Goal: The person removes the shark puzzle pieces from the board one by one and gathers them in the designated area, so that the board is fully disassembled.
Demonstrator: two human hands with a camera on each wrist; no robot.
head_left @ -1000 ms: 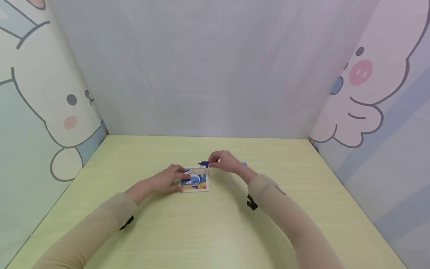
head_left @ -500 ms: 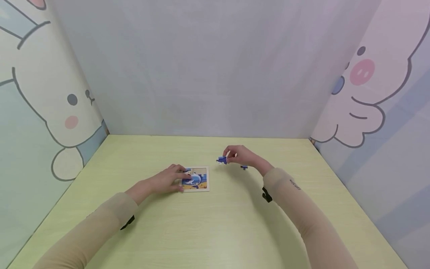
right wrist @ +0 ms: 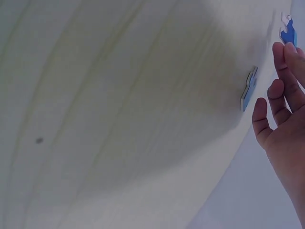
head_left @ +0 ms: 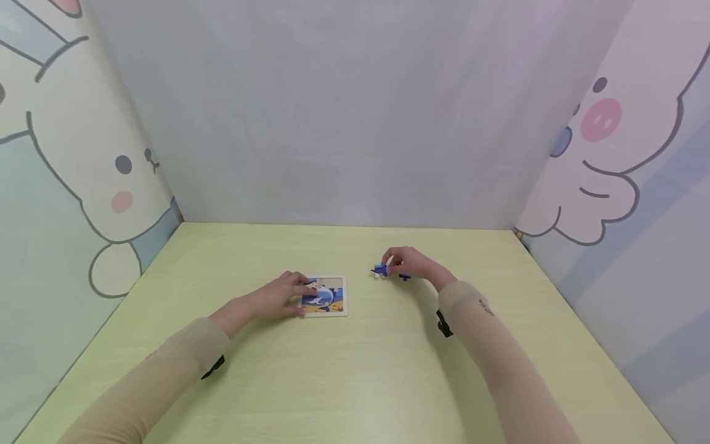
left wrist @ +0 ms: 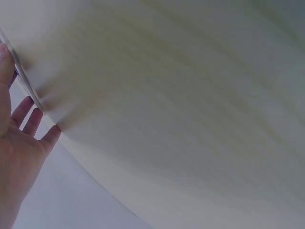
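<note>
A small square jigsaw puzzle in a pale frame (head_left: 345,297) lies on the table, showing a blue-and-white sea animal over a yellow bottom. My left hand (head_left: 275,298) rests on its left side, fingers spread over the frame and picture; in the left wrist view the fingertips (left wrist: 56,129) touch down near the frame's edge. My right hand (head_left: 412,263) pinches a dark blue and white puzzle piece (head_left: 379,270) between thumb and index finger, right of the frame. Beside that hand lies another blue puzzle piece (head_left: 405,277), seen edge-on in the right wrist view.
The pale yellow table (head_left: 355,376) reaches back to a plain light curtain (head_left: 344,123). Side panels with cartoon animals (head_left: 601,120) stand left and right. Both sleeved forearms come in from the front.
My right hand has carried the pinched puzzle piece from the frame's upper right corner away to the right, then lowered toward the table. The left hand stays on the frame.
</note>
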